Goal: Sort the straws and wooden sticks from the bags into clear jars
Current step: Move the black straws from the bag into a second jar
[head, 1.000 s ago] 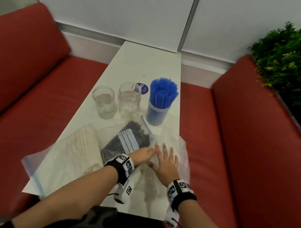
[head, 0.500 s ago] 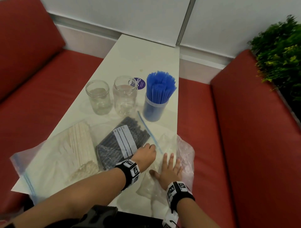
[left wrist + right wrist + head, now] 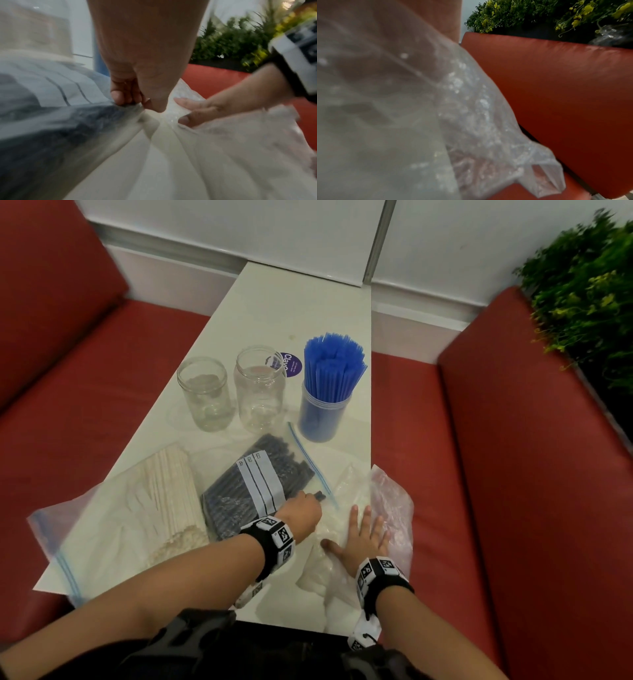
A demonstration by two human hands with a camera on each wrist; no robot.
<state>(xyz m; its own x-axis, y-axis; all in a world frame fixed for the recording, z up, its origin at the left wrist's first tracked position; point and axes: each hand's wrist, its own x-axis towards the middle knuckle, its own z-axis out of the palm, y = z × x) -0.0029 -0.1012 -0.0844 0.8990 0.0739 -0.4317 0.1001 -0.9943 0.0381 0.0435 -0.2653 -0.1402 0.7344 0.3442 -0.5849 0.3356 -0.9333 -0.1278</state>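
Observation:
A zip bag of black straws [image 3: 253, 491] with a white label lies mid-table. My left hand [image 3: 315, 498] pinches its near right edge, fingers curled round the plastic [image 3: 135, 102]. To its left lies a zip bag of wooden sticks [image 3: 164, 501]. My right hand [image 3: 356, 534] lies flat with spread fingers on an empty crumpled clear bag [image 3: 390, 501] at the table's right edge; that plastic [image 3: 436, 108] covers most of the right wrist view. Two empty clear jars [image 3: 205, 395] [image 3: 260, 392] stand behind the bags. A third jar [image 3: 323, 412] beside them is full of blue straws [image 3: 334, 364].
The narrow white table [image 3: 301, 302] runs away from me between red sofa seats [image 3: 513, 474]. A purple round sticker [image 3: 291, 364] sits behind the jars. A green plant [image 3: 582, 285] stands at the far right. The empty bag overhangs the table's right edge.
My left hand has closed on the edge of the black-straw bag. My right hand has stayed flat on the empty bag, slightly nearer to me. The view has tilted.

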